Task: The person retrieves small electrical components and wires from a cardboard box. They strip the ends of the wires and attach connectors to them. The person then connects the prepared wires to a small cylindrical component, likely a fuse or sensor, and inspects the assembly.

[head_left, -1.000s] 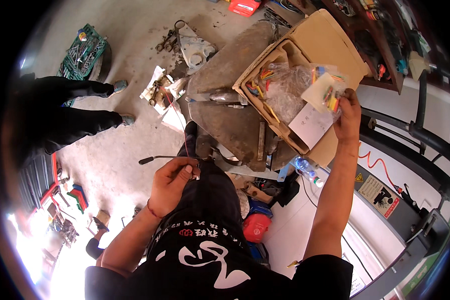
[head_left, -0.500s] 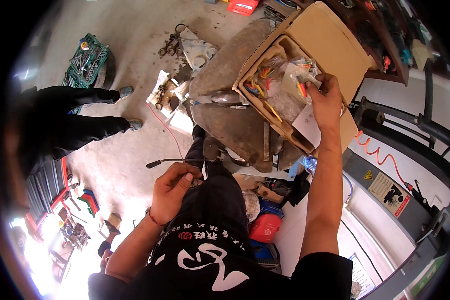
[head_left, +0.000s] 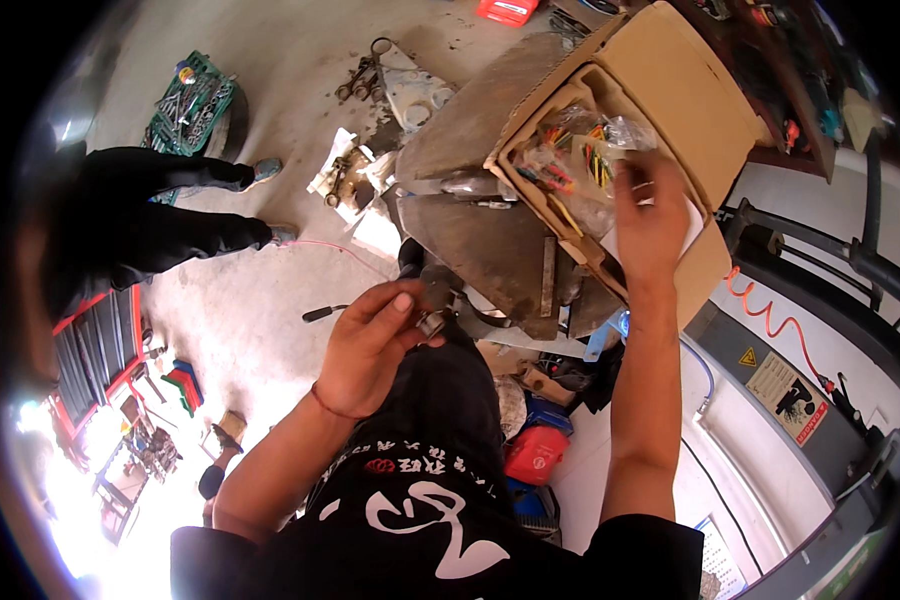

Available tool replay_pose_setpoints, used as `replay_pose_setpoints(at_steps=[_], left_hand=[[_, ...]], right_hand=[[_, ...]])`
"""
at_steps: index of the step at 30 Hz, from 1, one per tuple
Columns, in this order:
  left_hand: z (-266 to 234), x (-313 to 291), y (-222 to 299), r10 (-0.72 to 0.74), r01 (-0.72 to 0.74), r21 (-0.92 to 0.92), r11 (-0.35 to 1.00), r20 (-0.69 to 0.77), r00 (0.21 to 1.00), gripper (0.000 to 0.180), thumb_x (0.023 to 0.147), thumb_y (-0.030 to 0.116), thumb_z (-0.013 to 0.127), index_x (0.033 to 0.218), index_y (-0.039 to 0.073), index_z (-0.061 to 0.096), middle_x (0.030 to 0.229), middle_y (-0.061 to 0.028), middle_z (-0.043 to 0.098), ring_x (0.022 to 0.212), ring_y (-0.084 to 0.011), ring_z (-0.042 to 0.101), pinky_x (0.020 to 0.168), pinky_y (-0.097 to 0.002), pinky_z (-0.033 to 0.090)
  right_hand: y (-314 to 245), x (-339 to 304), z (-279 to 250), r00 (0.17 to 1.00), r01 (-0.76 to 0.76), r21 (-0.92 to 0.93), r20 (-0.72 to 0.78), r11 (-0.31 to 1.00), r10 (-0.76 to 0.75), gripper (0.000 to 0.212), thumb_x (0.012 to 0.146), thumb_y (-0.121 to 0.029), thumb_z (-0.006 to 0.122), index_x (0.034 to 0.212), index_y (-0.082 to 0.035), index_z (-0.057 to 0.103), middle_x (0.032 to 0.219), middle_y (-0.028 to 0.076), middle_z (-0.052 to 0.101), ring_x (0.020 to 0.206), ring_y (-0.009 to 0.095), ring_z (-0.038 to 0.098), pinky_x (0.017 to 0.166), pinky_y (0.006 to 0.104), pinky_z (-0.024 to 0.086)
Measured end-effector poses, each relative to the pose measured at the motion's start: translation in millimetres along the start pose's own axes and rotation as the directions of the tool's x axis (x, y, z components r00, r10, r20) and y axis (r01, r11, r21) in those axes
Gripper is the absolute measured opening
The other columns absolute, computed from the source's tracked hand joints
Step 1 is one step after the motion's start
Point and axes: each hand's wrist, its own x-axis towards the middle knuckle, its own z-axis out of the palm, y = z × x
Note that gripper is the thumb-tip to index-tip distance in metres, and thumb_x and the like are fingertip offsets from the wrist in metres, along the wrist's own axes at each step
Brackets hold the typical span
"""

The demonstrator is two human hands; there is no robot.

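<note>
My left hand [head_left: 375, 335], in front of my dark trousers, is closed with its fingertips on a small shiny metal part [head_left: 432, 323], whose exact kind I cannot make out. My right hand [head_left: 652, 210] hangs over the near side of an open cardboard box [head_left: 685, 85]. Its fingers are curled and smeared by motion, so what they hold, if anything, does not show. Clear plastic bags [head_left: 630, 132] with thin red, yellow and green pieces lie in the box. Next to my right hand a white paper [head_left: 692, 228] is partly covered by it.
The box rests on a worn metal surface [head_left: 470, 235]. A person's legs [head_left: 170, 210] stand at the left, by a green socket tool case [head_left: 190, 110]. Greasy metal parts lie on white paper [head_left: 375, 230]. An orange coiled hose [head_left: 770, 312] hangs at the right.
My right hand has drawn back from the bag of coloured pieces, which now lies in the box. The left hand has come up and right with the metal part. The whole view has shifted slightly.
</note>
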Motion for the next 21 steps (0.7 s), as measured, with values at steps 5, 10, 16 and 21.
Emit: replay_pose_setpoints(at_steps=[5,10,16,21], left_hand=[[8.3,10.0,9.8,0.026,-0.02,-0.13,0.991,0.044,0.999,0.026,0.1,0.019,0.059,0.119,0.002,0.061,0.102,-0.0086,0.067,0.096,-0.025,0.066,0.085,-0.0433,0.055],[8.9,18.3,16.1,0.073,-0.059,-0.202,0.978,0.063,0.995,0.023,0.101,0.018,0.058,0.117,0.003,0.061,0.1,-0.008,0.068,0.09,-0.0255,0.068,0.082,-0.0417,0.057],[18.3,8.2,21.2,0.192,-0.189,-0.088,0.978,0.029,0.981,0.024,0.1,0.016,0.059,0.118,0.0,0.062,0.101,-0.0106,0.067,0.091,-0.0248,0.068,0.082,-0.0425,0.058],[24.3,-3.6,27.0,0.323,-0.328,0.041,0.944,0.099,0.941,0.028,0.099,0.015,0.06,0.12,-0.003,0.062,0.105,-0.0124,0.068,0.096,-0.0232,0.067,0.084,-0.0418,0.059]], right_hand=[[-15.3,-4.9,47.7,0.851,0.094,-0.271,0.522,0.958,0.064,0.023,0.086,-0.017,0.063,0.107,-0.007,0.065,0.107,0.016,0.067,0.093,0.038,0.066,0.079,0.0469,0.052],[-2.6,10.6,67.1,0.837,0.215,-0.38,0.546,0.9,0.03,0.026,0.085,-0.011,0.059,0.11,-0.009,0.065,0.113,0.013,0.065,0.098,0.035,0.066,0.081,0.0453,0.054],[5.8,7.6,78.8,0.829,0.301,-0.39,0.558,0.87,-0.037,0.025,0.087,-0.01,0.055,0.11,-0.01,0.066,0.116,0.013,0.065,0.099,0.035,0.065,0.082,0.0455,0.053],[-2.9,12.8,54.7,0.823,0.153,-0.334,0.565,0.93,0.067,0.026,0.083,-0.019,0.066,0.106,-0.008,0.067,0.103,0.015,0.069,0.096,0.037,0.065,0.079,0.0457,0.052]])
